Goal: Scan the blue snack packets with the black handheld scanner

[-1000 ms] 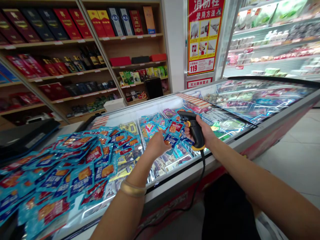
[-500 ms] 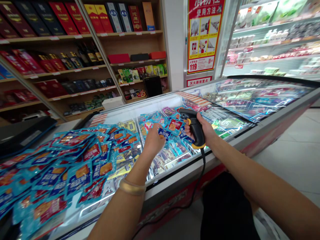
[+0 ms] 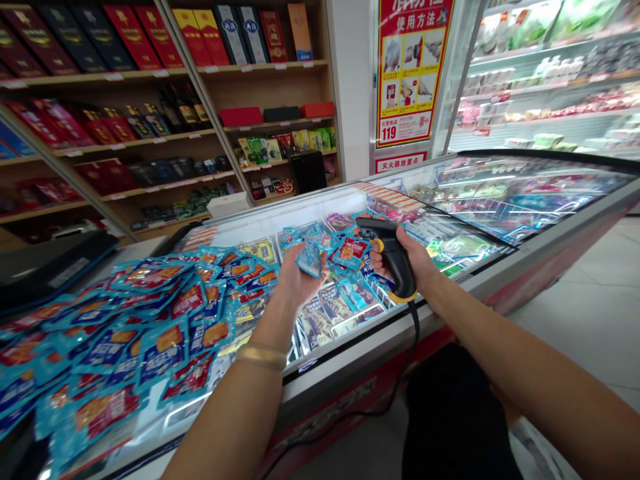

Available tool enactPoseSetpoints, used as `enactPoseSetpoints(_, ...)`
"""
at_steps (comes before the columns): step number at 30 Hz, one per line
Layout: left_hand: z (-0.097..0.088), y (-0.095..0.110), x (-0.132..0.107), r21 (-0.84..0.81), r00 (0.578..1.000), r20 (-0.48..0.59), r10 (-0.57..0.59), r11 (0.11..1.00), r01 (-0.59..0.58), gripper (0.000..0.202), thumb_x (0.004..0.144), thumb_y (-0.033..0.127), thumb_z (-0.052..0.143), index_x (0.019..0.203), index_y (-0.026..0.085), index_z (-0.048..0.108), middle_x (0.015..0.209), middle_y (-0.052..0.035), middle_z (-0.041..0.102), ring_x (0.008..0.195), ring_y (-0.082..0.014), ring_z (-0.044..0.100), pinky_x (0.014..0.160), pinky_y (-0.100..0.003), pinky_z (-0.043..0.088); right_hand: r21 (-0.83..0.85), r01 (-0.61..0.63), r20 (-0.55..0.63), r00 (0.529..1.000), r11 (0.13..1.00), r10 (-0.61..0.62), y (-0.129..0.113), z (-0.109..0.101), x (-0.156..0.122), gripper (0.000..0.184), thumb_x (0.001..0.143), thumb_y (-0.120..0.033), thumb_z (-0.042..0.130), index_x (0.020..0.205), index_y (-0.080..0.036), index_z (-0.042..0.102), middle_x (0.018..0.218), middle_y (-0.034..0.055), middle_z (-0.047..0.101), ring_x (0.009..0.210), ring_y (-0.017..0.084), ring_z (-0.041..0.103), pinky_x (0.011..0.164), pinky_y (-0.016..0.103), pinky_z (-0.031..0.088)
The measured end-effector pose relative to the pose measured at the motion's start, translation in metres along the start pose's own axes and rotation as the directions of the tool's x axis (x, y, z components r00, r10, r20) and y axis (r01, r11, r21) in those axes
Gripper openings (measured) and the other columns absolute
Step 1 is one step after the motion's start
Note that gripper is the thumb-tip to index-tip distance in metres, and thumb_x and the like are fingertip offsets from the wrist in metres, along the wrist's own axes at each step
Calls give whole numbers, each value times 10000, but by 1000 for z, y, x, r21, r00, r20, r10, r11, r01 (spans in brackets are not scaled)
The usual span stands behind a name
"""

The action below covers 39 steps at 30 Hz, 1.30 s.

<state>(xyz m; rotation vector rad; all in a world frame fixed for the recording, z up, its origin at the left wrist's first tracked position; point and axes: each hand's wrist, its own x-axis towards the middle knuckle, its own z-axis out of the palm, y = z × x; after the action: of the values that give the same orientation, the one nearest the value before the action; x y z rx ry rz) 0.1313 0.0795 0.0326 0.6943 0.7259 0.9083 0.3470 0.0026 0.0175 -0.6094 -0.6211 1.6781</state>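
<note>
My left hand (image 3: 297, 283) is turned palm up over the chest freezer and holds a small blue snack packet (image 3: 309, 259) in its fingers. My right hand (image 3: 413, 257) grips a black and yellow handheld barcode scanner (image 3: 387, 243) by its handle, with the nose tilted towards the freezer. A black cable (image 3: 413, 347) runs down from the scanner's base. A heap of blue and red snack packets (image 3: 165, 340) lies to the left of my left hand. Another packet with a red label (image 3: 349, 253) is just left of the scanner.
The chest freezer's front rim (image 3: 380, 337) runs below my hands, and glass lids (image 3: 520, 200) cover its far right part. Wooden shelves (image 3: 260, 67) of boxed liquor stand behind, with a chilled display case (image 3: 545, 127) at the right. Tiled floor (image 3: 585, 327) lies right.
My left hand has turned palm up and moved slightly left, with the blue packet now resting in its fingers. The scanner has stayed nearly still in my right hand.
</note>
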Motion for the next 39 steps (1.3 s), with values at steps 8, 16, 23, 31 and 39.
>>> enactPoseSetpoints(8, -1, -8, 5, 31, 994, 1, 108, 994, -108, 343, 924, 429, 337, 1047, 225, 585, 1162, -63, 668, 1082, -207, 621, 842, -389, 538, -123, -86, 54, 994, 989, 93, 3, 2, -3, 446, 882, -589, 498, 826, -153, 576, 654, 49, 579, 582, 135, 542, 545, 231, 479)
enactPoseSetpoints(16, 0, -6, 7, 19, 989, 11, 149, 989, -149, 329, 924, 425, 358, 1038, 221, 590, 1156, -73, 659, 1021, -192, 626, 776, -334, 521, -232, -107, 63, 990, 967, 124, 6, 0, -1, 465, 837, -602, 562, 794, -139, 581, 664, 39, 569, 597, 128, 521, 551, 235, 460)
enactPoseSetpoints(23, 1, -6, 8, -160, 993, -13, 121, 980, -122, 257, 902, 394, 463, 968, 198, 616, 1014, -73, 682, 853, -175, 643, 721, -310, 493, -224, -128, 82, 985, 966, 149, 6, -2, 0, 481, 831, -615, 564, 798, -135, 572, 671, 35, 553, 598, 121, 513, 556, 223, 448)
enactPoseSetpoints(31, 0, 18, 2, 258, 887, -218, 408, 900, -351, 372, 908, 402, 477, 1243, 257, 549, 1167, -61, 641, 945, -173, 633, 810, -313, 502, -104, -80, 95, 991, 991, 90, 5, 15, 7, 507, 892, -627, 443, 824, -145, 584, 655, 48, 552, 591, 137, 519, 560, 239, 468)
enactPoseSetpoints(39, -87, 114, -48, 996, 512, 85, 855, -85, -25, 516, 866, 370, 479, 1352, 200, 514, 1362, -124, 536, 1273, -313, 456, 1102, -476, 310, -55, -203, 242, 947, 978, 210, 49, 85, 49, 538, 921, -617, 382, 817, -130, 584, 663, 62, 568, 580, 134, 532, 549, 236, 491)
